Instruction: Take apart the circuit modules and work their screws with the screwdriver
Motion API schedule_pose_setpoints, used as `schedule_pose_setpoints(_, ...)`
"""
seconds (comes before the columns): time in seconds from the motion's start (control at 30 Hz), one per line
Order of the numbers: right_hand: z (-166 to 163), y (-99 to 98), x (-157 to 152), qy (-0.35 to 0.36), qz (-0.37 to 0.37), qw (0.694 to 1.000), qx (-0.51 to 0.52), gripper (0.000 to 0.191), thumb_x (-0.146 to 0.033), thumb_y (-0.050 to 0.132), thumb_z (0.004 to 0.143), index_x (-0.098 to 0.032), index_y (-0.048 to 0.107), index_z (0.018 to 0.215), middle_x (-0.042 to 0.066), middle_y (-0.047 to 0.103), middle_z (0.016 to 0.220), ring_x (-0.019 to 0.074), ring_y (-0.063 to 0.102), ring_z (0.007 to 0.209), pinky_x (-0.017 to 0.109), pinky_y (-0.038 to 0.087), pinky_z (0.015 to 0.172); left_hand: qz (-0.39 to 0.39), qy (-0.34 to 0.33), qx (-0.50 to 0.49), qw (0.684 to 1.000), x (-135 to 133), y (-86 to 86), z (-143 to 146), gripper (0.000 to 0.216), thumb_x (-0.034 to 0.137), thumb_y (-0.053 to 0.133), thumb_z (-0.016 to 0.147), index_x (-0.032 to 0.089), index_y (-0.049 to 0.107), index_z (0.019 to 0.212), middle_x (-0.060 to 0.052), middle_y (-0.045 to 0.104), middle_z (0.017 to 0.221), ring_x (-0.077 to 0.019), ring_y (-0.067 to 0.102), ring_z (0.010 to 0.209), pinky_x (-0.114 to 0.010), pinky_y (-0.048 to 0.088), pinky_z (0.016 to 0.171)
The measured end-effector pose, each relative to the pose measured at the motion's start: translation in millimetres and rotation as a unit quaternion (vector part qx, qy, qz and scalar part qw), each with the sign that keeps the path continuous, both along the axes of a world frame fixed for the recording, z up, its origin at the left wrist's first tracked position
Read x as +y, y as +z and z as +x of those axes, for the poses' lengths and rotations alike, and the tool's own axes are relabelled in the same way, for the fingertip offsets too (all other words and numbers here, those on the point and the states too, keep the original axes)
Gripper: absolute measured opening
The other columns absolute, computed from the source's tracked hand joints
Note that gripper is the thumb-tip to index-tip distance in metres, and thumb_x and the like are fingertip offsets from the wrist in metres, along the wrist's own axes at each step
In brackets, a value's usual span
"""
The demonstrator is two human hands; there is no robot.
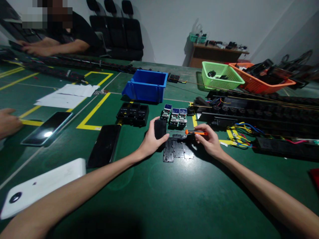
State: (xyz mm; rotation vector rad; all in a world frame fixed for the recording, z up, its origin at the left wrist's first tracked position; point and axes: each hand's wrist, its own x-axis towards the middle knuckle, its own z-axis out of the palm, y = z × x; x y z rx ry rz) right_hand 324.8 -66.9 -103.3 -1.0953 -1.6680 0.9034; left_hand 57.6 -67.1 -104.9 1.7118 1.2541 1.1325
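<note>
- Your left grip (152,139) is closed round a black case (160,128), thumb on the near edge, just above the worktop (159,202) as far as you can judge.
- Your right grip (209,139) is pinched on the orange handle of a screwdriver (196,132).
- The key line: the screwdriver's long axis runs from 3 to 9 o'clock, its shaft aimed at the case, which lies at 9 o'clock from your right grip. Your left hand is the nearer one, already on the case.
- Black panels (178,149) lie at 5 o'clock from the case, between your hands and slightly towards you.
- Small boards (177,117) stand at 1 o'clock from the case, beyond the shaft.
- Hard to make out: whether the tip touches the case or stops short, and any screw there. Your left fingers are partly hidden behind the case, and its far face is out of sight.
</note>
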Motion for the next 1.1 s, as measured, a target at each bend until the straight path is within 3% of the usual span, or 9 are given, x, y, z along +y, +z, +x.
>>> schedule_pose_setpoints(0.17, -0.3, -1.4, 0.2, 0.011, -0.026, 1.0, -0.011, 0.029, -0.04, 0.062, 0.086, -0.024, 0.057, 0.109, 0.004, 0.055, 0.099, 0.0133, 0.054, 0.067, 0.028, 0.048, 0.056, -0.002, -0.002, -0.004, 1.0, -0.1, 0.5, -0.3, 0.073, 0.041, 0.064, 0.079, 0.024, 0.026, 0.139, -0.009, 0.052, 0.126, -0.0244, 0.054, 0.115, -0.046, 0.041, 0.104)
schedule_pose_setpoints(0.4, 0.0, -1.3, 1.8, 0.017, -0.05, 0.998, -0.029, 0.027, -0.041, 0.052, 0.092, -0.023, 0.056, 0.111, 0.0, 0.053, 0.08, 0.0126, 0.051, 0.061, 0.027, 0.045, 0.055, 0.0, 0.0, -0.004, 1.0, 0.0, 1.1, -0.5, 0.074, 0.04, 0.065, 0.079, 0.024, 0.026, 0.139, -0.01, 0.051, 0.13, -0.0248, 0.052, 0.118, -0.046, 0.04, 0.105)
schedule_pose_setpoints(0.7, 0.0, -0.1, -0.5, -0.002, 0.016, 1.0, 0.01, 0.028, -0.034, 0.066, 0.083, -0.025, 0.058, 0.107, 0.004, 0.053, 0.103, 0.0138, 0.055, 0.072, 0.026, 0.049, 0.056, 0.002, -0.001, -0.005, 1.0, 0.9, -1.2, -0.5, 0.075, 0.041, 0.066, 0.079, 0.024, 0.026, 0.139, -0.009, 0.052, 0.128, -0.0241, 0.053, 0.116, -0.045, 0.04, 0.104)
schedule_pose_setpoints(0.87, 1.5, -3.3, 1.1, 0.011, 0.009, 1.0, -0.01, 0.027, -0.035, 0.064, 0.085, -0.025, 0.058, 0.109, 0.004, 0.055, 0.104, 0.0145, 0.055, 0.072, 0.027, 0.049, 0.057, 0.002, 0.002, -0.001, 1.0, 1.1, -1.8, -0.7, 0.074, 0.04, 0.065, 0.079, 0.024, 0.026, 0.139, -0.009, 0.052, 0.127, -0.0242, 0.054, 0.115, -0.045, 0.041, 0.103)
schedule_pose_setpoints(1.0, 2.6, -5.8, 1.9, 0.009, -0.009, 0.999, -0.049, 0.025, -0.038, 0.053, 0.091, -0.024, 0.057, 0.112, 0.003, 0.058, 0.091, 0.0128, 0.052, 0.063, 0.027, 0.046, 0.056, 0.001, 0.003, -0.002, 1.0, 0.8, -1.6, -0.9, 0.074, 0.04, 0.065, 0.079, 0.024, 0.026, 0.139, -0.01, 0.051, 0.129, -0.025, 0.053, 0.116, -0.046, 0.041, 0.103)
schedule_pose_setpoints(1.1, 2.6, -5.8, 1.8, -0.006, 0.012, 0.998, -0.057, 0.024, -0.037, 0.055, 0.091, -0.023, 0.059, 0.11, 0.004, 0.06, 0.095, 0.0151, 0.057, 0.072, 0.029, 0.048, 0.063, 0.001, 0.001, -0.004, 1.0, 0.7, -1.5, -0.8, 0.074, 0.04, 0.065, 0.079, 0.024, 0.026, 0.14, -0.01, 0.051, 0.129, -0.0247, 0.053, 0.116, -0.046, 0.041, 0.104)
